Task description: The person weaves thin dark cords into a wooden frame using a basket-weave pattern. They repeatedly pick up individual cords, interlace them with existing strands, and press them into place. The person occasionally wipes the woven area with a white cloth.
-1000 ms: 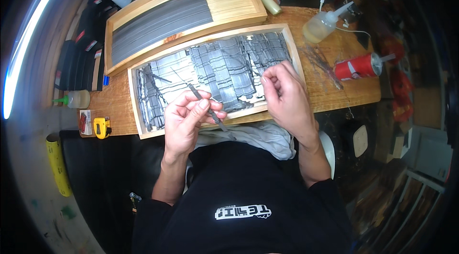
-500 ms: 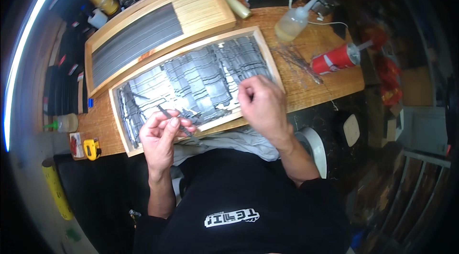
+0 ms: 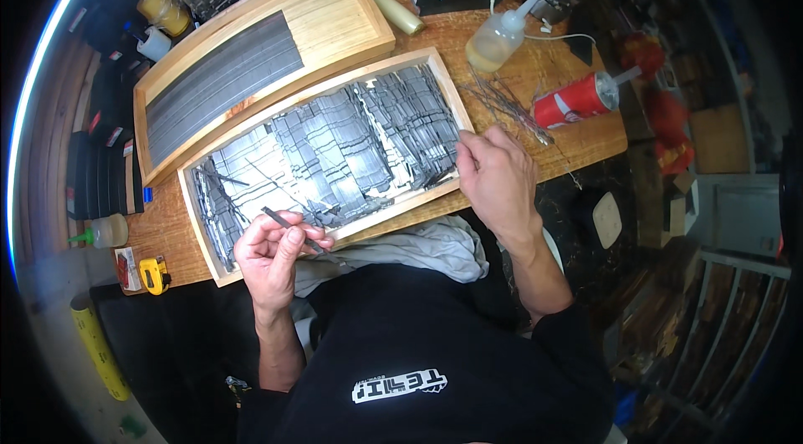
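Observation:
My left hand is closed on a thin dark strip, pinched between thumb and fingers above the tray's near left edge. Below it is a shallow wooden tray filled with rows of similar flat, dark grey strips, some shiny and some lying askew. My right hand is at the right rim of this tray, its thumb and fingers drawn together. What sits between those fingertips, if anything, cannot be made out. Behind lies a second wooden tray, partly covered by a neat block of grey strips.
On the right of the wooden table are a squeeze bottle, a bundle of thin twigs and a red can. A yellow tape measure and a small bottle are at the left. A grey cloth hangs at the front.
My right hand has moved rightward from over the strips to the tray's right rim. My left hand keeps hold of the strip, now turned slightly. The whole view has shifted a little.

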